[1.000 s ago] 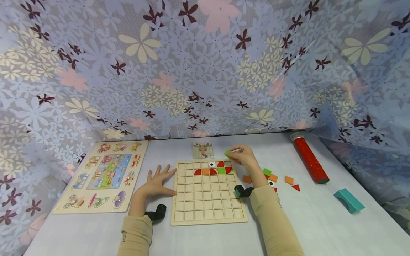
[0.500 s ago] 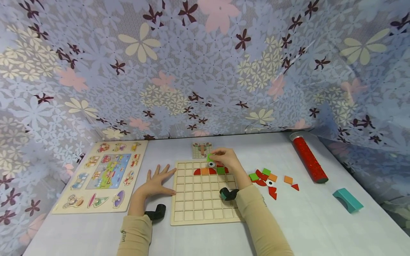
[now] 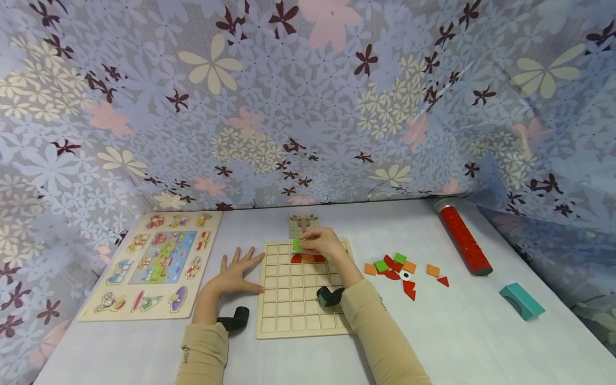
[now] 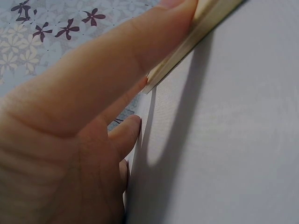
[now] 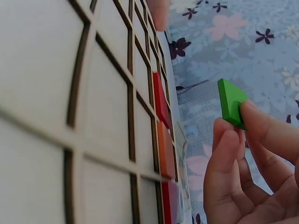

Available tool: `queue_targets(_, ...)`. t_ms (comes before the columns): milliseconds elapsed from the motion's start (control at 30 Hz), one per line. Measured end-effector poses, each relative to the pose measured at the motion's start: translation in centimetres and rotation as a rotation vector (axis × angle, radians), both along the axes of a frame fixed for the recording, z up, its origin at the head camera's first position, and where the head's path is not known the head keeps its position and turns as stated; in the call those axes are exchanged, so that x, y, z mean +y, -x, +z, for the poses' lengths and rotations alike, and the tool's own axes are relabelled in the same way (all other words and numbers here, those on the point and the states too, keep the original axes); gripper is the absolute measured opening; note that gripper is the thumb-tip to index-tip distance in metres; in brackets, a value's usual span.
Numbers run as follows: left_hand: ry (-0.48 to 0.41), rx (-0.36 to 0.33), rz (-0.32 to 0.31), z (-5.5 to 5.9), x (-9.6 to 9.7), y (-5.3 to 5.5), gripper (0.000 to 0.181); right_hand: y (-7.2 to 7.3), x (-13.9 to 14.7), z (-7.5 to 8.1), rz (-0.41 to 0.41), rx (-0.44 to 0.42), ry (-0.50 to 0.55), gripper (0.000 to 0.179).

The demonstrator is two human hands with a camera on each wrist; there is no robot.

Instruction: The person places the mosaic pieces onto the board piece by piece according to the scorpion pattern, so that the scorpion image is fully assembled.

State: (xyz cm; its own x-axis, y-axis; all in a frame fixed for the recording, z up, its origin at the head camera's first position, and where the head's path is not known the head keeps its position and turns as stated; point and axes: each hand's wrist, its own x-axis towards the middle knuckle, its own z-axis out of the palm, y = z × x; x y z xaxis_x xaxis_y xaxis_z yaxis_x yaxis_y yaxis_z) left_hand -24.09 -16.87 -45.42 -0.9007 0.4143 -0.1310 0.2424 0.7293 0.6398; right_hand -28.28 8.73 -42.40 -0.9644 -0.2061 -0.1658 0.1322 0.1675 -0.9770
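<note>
My right hand (image 3: 324, 244) pinches a green square tile (image 5: 232, 103) between thumb and fingers, above the top row of a wooden grid board (image 3: 284, 310). In the right wrist view the tile is tilted and apart from the board. Under the hand, a red tile (image 3: 296, 258) and an orange tile (image 5: 165, 149) lie in the second row; the tiles farther right are hidden by the hand. My left hand (image 3: 236, 277) lies spread at the board's left side, its index fingertip and thumb (image 4: 154, 32) touching the edge.
Behind the board lies a pattern card (image 3: 303, 226). Loose red, green and orange tiles (image 3: 394, 264) and an eye tile (image 3: 406, 275) are scattered to the right. Farther right are a red tube (image 3: 466, 240) and a teal arch block (image 3: 522, 301). A picture puzzle (image 3: 154, 267) lies left.
My right hand has carried the green tile leftward, from beyond the board's upper right corner to above its top row. The left hand has stayed in place.
</note>
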Motion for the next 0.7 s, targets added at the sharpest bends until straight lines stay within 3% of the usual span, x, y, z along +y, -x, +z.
queue_targets(433, 0.008, -0.007, -0.013, 0.1, -0.2, 0.0, 0.094, 0.2, -2.8, -0.3, 0.045, 0.001, -0.065, 0.019)
queue_targets(700, 0.021, -0.012, -0.014, 0.0, -0.2, 0.1, 0.094, 0.1, -3.5, -0.5, 0.074, 0.098, -0.295, 0.009)
